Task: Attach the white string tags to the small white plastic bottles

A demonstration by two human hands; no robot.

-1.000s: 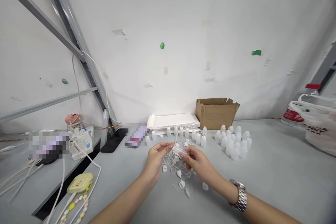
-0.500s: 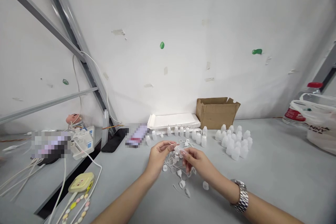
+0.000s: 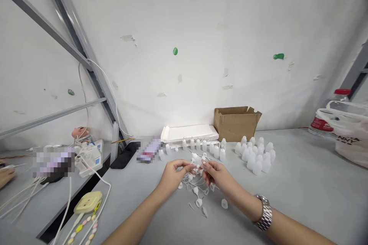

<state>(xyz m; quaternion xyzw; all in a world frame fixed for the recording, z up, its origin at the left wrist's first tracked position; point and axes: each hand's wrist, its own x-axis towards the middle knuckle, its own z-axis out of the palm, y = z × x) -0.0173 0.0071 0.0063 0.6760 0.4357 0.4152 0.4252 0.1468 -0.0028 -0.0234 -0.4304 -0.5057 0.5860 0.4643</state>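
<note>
A small translucent white squeeze bottle (image 3: 198, 160) is tilted between my two hands, with a white cap-like piece at its upper left end. My right hand (image 3: 215, 174) is closed in a pinch around the bottle's right side. The fingertips of my left hand (image 3: 175, 174) are pinched together against its lower left. Fingers partly cover the bottle, so the exact grip is hard to see. Below lies a loose pile of white caps with thin straps and rings (image 3: 196, 190). One loose cap (image 3: 224, 203) rests right of the pile, near my right wrist.
Several capped bottles (image 3: 198, 144) stand before white flat packages (image 3: 189, 132). Uncapped bottles (image 3: 257, 157) cluster at right, near a cardboard box (image 3: 237, 124). A plastic bag (image 3: 350, 138) sits far right. Phone (image 3: 125, 155), cables and a yellow device (image 3: 87, 202) lie left; another person's hand (image 3: 6, 176) shows.
My left fingers have shifted slightly down and right, toward the bottle's lower side. The bottle now shows more clearly between my hands. Another person's hand has appeared at the left edge.
</note>
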